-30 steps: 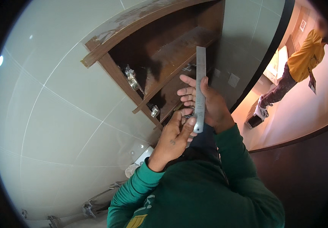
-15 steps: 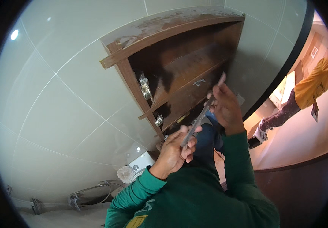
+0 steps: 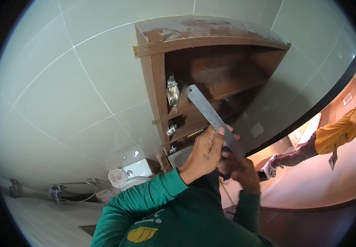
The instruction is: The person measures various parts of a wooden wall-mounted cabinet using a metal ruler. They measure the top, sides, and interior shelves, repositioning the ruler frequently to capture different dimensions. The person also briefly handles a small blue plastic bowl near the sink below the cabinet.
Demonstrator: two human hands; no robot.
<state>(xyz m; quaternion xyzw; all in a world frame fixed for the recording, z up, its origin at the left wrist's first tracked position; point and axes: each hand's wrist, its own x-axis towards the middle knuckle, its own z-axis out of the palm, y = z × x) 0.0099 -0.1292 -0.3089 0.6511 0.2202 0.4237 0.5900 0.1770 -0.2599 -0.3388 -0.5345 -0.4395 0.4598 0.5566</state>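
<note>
A flat metal strip (image 3: 206, 106) that looks like a steel ruler, with a hole near its rounded far end, slants up and left in front of the cabinet. My left hand (image 3: 204, 154) is closed round its middle, thumb along the top face. At the strip's lower end is my right hand (image 3: 242, 171); motion smears its fingers, and their grip is unclear. Beyond the strip's far end stands an open brown wooden cabinet (image 3: 158, 78) with shelves. Metal fittings in clear plastic (image 3: 172, 94), probably hinges, sit on its left inner side, and a smaller wrapped fitting (image 3: 171, 130) sits lower down.
Pale wall tiles (image 3: 91, 94) surround the cabinet, whose top is dusty. A white toilet (image 3: 139, 169) stands lower left, beside a plastic-wrapped roll (image 3: 117, 177). Beyond a dark-edged opening at the right, a person in a yellow top (image 3: 336, 131) holds a flat tool.
The strip has swung from leaning right to leaning left, its broad face now showing. My right hand has dropped to its lower end, and my left has moved up and right. The view has shifted.
</note>
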